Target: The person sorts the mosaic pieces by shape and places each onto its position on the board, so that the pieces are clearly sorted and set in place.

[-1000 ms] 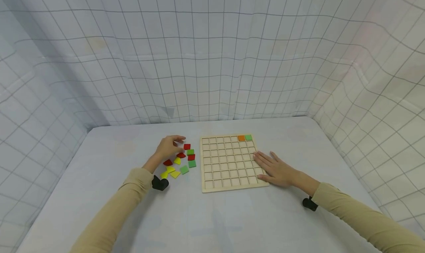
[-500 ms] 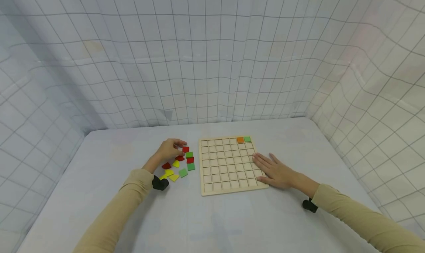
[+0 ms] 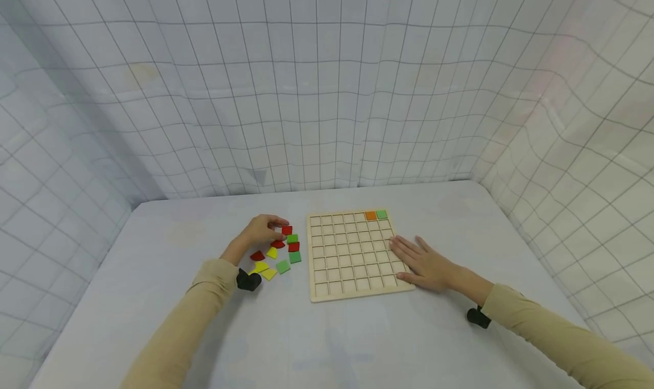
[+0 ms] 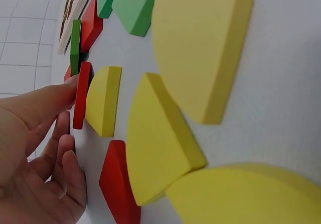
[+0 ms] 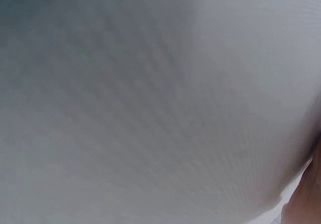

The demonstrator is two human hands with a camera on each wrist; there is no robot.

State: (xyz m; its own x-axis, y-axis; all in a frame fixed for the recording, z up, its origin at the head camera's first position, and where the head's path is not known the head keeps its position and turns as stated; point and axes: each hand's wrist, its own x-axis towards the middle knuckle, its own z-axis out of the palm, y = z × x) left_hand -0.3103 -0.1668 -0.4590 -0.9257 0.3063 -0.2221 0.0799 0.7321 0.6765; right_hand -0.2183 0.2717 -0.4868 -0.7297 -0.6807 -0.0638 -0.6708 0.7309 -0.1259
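In the head view my left hand (image 3: 258, 230) curves its thumb and forefinger around a red square tile (image 3: 288, 230) lying on the table at the back of a loose group. The left wrist view shows the thumb (image 4: 52, 98) beside a red quarter-round tile (image 4: 83, 96); the other fingertips are partly hidden. My right hand (image 3: 426, 264) lies flat, its straight fingers resting on the right edge of the wooden grid board (image 3: 310, 264). An orange tile (image 3: 370, 216) and a light green tile (image 3: 381, 214) sit in the board's top right cells.
Between my left hand and the board are green tiles (image 3: 294, 257), another red square tile (image 3: 293, 247) and yellow quarter-round tiles (image 3: 269, 274). White gridded cloth (image 3: 327, 122) walls off the back and sides of the white table (image 3: 332, 343). The right wrist view is mostly blurred grey.
My left thumb and forefinger have come down and closed in around the red square tile, which keeps its place among the others. The right hand stays still; the head view shifts slightly.
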